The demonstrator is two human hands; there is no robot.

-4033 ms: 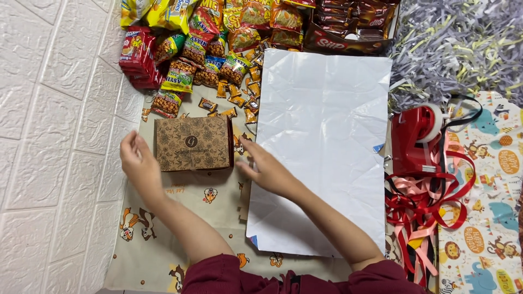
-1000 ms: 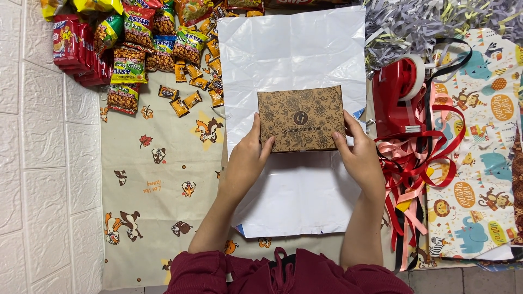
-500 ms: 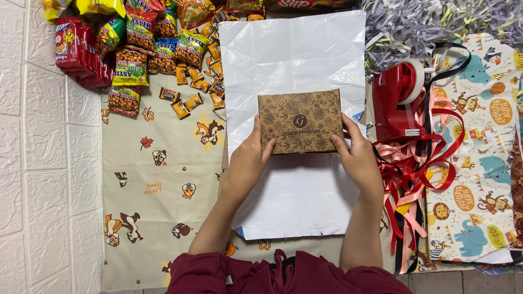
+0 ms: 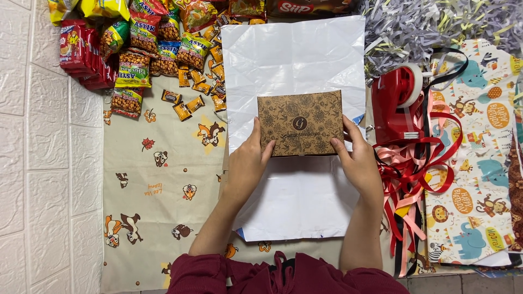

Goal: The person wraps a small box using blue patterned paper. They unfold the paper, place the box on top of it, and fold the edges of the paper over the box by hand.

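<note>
Both hands, left hand [image 4: 248, 160] and right hand [image 4: 359, 160], grasp the brown patterned box [image 4: 300, 124] by its sides. It sits centred on the white paper sheet [image 4: 294, 54], apparently resting flat.

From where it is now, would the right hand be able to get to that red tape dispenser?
Probably yes. The right hand grips the brown box at its right edge, and the red tape dispenser sits just beyond, with only loose ribbons lying near it. It would have to let go of the box first.
</note>
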